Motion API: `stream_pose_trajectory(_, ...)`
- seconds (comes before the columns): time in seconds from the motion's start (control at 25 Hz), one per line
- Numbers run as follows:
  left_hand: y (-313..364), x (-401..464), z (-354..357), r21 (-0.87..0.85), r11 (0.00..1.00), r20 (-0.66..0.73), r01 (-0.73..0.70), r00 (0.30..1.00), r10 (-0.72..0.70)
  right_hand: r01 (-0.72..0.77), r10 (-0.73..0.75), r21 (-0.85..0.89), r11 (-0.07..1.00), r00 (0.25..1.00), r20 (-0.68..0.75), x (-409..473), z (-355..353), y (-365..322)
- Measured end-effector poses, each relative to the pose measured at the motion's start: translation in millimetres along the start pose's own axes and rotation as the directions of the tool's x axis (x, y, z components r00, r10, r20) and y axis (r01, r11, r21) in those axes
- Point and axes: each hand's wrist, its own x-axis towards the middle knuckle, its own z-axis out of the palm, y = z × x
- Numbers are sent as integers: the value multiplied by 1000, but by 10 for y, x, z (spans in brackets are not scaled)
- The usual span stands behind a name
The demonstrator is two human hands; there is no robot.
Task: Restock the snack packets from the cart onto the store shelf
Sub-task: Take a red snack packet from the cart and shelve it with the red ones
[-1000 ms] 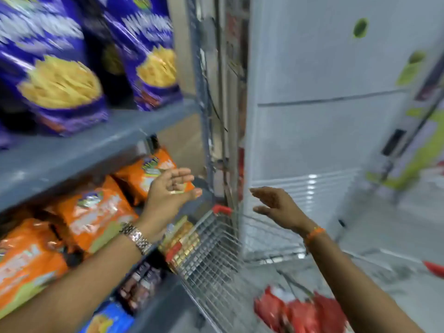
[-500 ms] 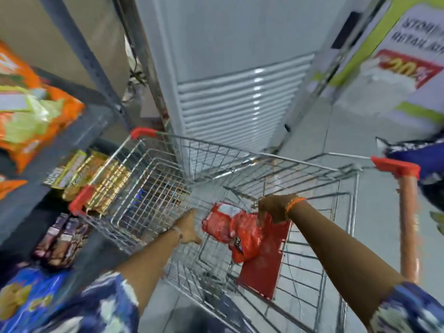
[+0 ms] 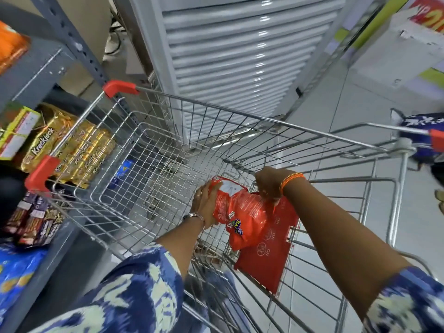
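Packet [image 3: 240, 210], cart [image 3: 168, 150]: left hand [image 3: 204, 205] clamped at 9 o'clock, right hand [image 3: 269, 186] pinching at 2. Risks: slipping from grip; snagging on wire.

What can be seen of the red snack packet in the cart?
The snack packet is glossy red plastic with a white panel near its top and a small logo lower down. It lies tilted inside the wire cart, over a red flap. The left hand presses its left side; the right hand pinches its upper right edge.
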Motion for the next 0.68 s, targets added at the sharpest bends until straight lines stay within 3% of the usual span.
stream_pose_trajectory(0.16,-105,-14,113,39,999,-17,-24,1000,24,5,2,-59,998,994,106,66,-25,0)
stream_pose_trajectory(0.36,-76,12,29,-39,999,-17,20,1000,-20,54,-34,-89,995,977,210,-12,-79,7)
stream_pose_trajectory(0.52,-116,72,-85,-163,986,61,42,998,-32,110,-91,-77,991,972,218,-80,-123,13)
stream_pose_trajectory(0.68,-140,75,-456,-352,930,248,105,969,-15,100,-106,55,993,987,124,-256,-270,108)
